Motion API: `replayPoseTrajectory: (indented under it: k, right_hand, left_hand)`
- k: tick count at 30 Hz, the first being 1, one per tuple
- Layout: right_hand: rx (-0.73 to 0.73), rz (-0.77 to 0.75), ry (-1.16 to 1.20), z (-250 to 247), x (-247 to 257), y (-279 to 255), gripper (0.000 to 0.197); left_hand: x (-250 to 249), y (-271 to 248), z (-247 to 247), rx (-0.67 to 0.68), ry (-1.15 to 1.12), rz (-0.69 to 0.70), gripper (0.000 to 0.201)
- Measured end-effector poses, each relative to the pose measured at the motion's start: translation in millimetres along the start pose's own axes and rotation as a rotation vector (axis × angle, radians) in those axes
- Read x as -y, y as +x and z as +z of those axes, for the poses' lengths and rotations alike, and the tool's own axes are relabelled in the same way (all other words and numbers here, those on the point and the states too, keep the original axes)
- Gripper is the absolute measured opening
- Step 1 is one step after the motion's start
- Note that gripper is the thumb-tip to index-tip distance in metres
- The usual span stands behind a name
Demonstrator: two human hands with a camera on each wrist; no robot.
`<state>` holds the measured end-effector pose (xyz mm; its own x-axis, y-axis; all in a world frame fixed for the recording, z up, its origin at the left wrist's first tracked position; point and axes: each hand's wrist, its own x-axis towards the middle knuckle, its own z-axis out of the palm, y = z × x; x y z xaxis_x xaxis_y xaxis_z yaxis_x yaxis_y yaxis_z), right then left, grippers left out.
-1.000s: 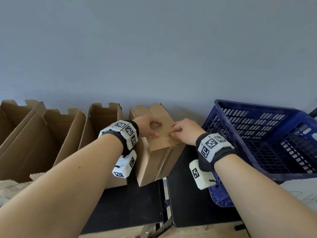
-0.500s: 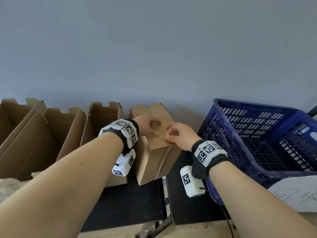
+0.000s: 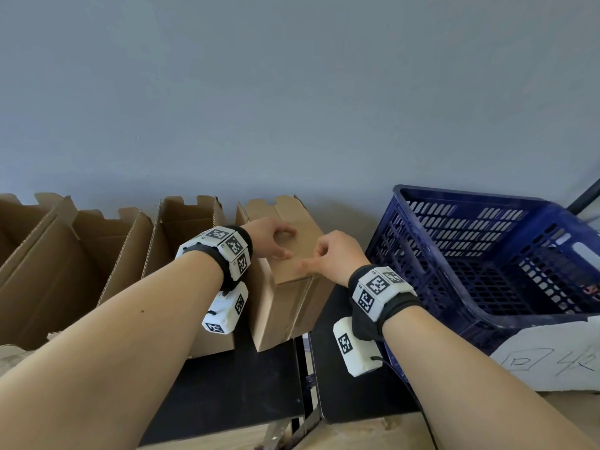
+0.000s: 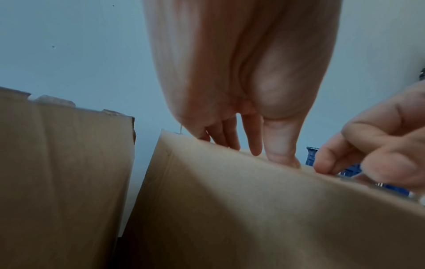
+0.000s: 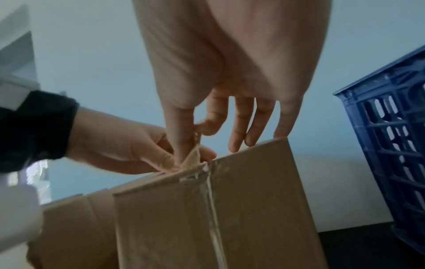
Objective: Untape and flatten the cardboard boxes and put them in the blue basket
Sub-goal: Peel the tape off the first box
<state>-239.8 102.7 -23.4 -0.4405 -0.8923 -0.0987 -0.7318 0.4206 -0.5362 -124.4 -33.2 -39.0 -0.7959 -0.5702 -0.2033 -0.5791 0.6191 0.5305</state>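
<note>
A tall brown cardboard box (image 3: 285, 306) stands on the black table just left of the blue basket (image 3: 470, 203). My left hand (image 3: 272, 238) presses thumb and arched fingertips on the box's top. My right hand (image 3: 324, 254) is beside it at the near top edge. In the right wrist view its thumb and forefinger (image 5: 181, 138) pinch a lifted end of clear tape (image 5: 192, 158). The rest of the strip runs down the box's front face (image 5: 212, 200). The left wrist view shows the box side (image 4: 253, 209) and my left fingertips (image 4: 255, 145) on the top edge.
Three open cardboard boxes (image 3: 191, 228) (image 3: 107, 241) (image 3: 29, 248) stand in a row to the left. Two black tables (image 3: 233, 384) meet at a narrow gap (image 3: 302, 368). A white sheet with writing (image 3: 545, 358) leans on the basket's front. A grey wall is close behind.
My right hand has slid left along the box top toward my left hand and lifted the tape end off the edge. The left hand and the box have stayed put.
</note>
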Motion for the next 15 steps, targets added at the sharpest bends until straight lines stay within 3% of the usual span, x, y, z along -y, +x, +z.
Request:
replayPoseTrajectory:
  k: [4,12,15]
  right_hand:
    - [0.047,-0.018,-0.05,-9,2,2,0.033]
    - [0.009,0.008,0.028,-9,-11,1,0.031]
    - [-0.023,-0.005,-0.049,-12,-10,-3,0.021]
  left_hand:
    - [2,0,0,-0.002,0.0,-0.012,0.059]
    - [0,2,3,-0.01,-0.008,-0.008,0.059]
    - [0,3,5,-0.009,-0.021,-0.009,0.059]
